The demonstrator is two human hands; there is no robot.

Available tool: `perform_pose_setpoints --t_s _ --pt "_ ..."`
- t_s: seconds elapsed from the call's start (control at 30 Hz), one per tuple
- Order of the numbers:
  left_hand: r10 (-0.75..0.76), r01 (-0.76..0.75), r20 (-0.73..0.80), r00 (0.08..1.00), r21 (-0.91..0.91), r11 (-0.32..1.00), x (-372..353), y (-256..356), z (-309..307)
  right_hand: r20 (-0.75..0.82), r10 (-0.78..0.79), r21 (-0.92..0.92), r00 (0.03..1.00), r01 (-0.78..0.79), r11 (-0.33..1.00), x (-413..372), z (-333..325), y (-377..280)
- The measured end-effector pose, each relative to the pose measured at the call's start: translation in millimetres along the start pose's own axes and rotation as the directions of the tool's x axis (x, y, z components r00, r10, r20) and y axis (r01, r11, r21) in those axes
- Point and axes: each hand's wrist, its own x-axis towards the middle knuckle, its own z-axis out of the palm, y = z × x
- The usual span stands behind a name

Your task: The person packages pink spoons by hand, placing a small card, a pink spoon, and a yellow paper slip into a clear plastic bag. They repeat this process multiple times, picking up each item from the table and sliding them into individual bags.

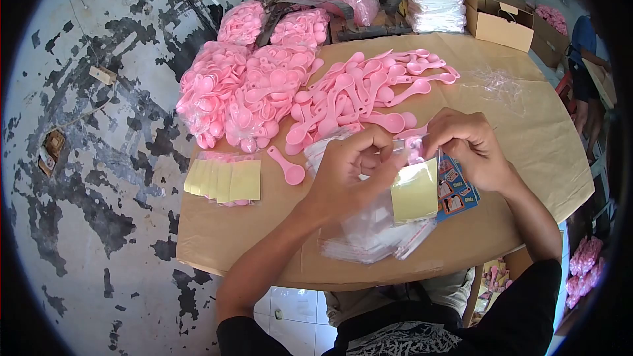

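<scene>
Head view: the left hand [356, 166] and right hand [465, 144] each show a narrow, pinching grip at the upper part of a clear bag [415, 171], held above the loose bags [369, 240] on the bench [547, 138], with a yellow card [415, 196] in its face and a pink scoop [415, 149] at the top. Whether the mouth is sealed cannot be told. Good practice, in my judgement: hold both edges taut, tuck the scoop fully below the opening, and avoid creasing the card.

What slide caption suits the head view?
Left hand and right hand hold a clear bag with yellow card near pink plastic spoons.
</scene>
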Motion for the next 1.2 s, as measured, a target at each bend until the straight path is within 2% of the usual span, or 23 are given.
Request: perform_pose_setpoints --t_s 0.03,0.13,0.2,0.23,0.3,0.37,0.4,0.47,0.53,0.6,0.63,0.67,0.7,0.77,0.87,0.97,1.0,1.1,1.2 --pt "-0.004 0.003 -0.012 1.000 -0.001 1.000 1 -4 2 0.033 -0.057 -0.067 0.998 0.059 0.996 0 -2 0" --pt "-0.057 0.056 -0.017 0.998 -0.059 0.997 3 -12 3 -0.163 -0.005 -0.077 0.987 -0.007 0.997 -7 1 8" --pt "-0.144 0.147 0.032 0.989 -0.167 0.975 2 -7 3 -0.207 0.093 0.103 0.974 -0.073 0.992 -5 11 0" --pt "-0.132 0.138 0.045 0.990 -0.187 0.973 2 -7 4 -0.220 0.141 0.191 0.965 -0.100 0.977 -2 12 -4" --pt "-0.111 0.123 0.064 0.992 -0.227 0.966 1 -7 5 -0.003 0.138 -0.091 0.990 -0.138 0.986 -1 8 -9" --pt "-0.093 0.101 0.052 0.994 -0.198 0.975 2 -6 0 0.089 0.236 -0.144 0.968 -0.222 0.964 -3 11 -14" --pt "-0.082 0.089 0.045 0.996 -0.184 0.979 3 -5 -4 0.071 0.225 -0.120 0.972 -0.215 0.969 -3 9 -12" --pt "0.044 -0.055 -0.064 0.997 -0.183 0.982 4 8 -18 0.014 0.179 -0.082 0.984 -0.178 0.981 -4 5 -8" --pt "0.026 0.001 -0.149 0.989 0.181 0.983 -3 54 -48 -0.052 0.129 -0.067 0.990 -0.133 0.989 -3 1 -5" --pt "0.153 -0.073 -0.154 0.976 0.433 0.899 -26 79 -98 -0.027 0.157 -0.143 0.987 -0.159 0.977 -4 -4 -1" --pt "0.171 -0.049 -0.234 0.957 0.451 0.891 -38 89 -119 -0.024 0.169 -0.176 0.985 -0.171 0.969 -4 -6 1" --pt "0.077 0.055 -0.280 0.957 0.435 0.899 -51 98 -136 -0.029 0.185 -0.183 0.982 -0.187 0.965 -5 -7 3" --pt "-0.071 0.201 -0.287 0.955 0.455 0.868 -61 101 -151 -0.032 0.200 -0.191 0.979 -0.203 0.960 -6 -7 4" --pt "-0.352 0.468 -0.315 0.881 0.487 0.737 -76 92 -177 -0.037 0.214 -0.191 0.976 -0.217 0.957 -6 -7 5" --pt "-0.479 0.537 -0.250 0.841 0.494 0.684 -78 61 -195 -0.043 0.199 -0.195 0.979 -0.203 0.960 -6 -4 6" --pt "-0.497 0.539 -0.237 0.835 0.541 0.646 -76 28 -200 -0.036 0.182 -0.219 0.983 -0.185 0.958 -6 1 5" --pt "-0.488 0.524 -0.218 0.845 0.515 0.678 -76 20 -202 -0.029 0.193 -0.216 0.981 -0.195 0.957 -6 2 4" --pt "-0.401 0.450 -0.227 0.887 0.618 0.645 -74 1 -204 -0.039 0.209 -0.185 0.977 -0.213 0.959 -7 8 1" --pt "-0.380 0.498 -0.334 0.863 0.689 0.526 -71 2 -200 -0.047 0.211 -0.186 0.976 -0.216 0.959 -7 9 2"
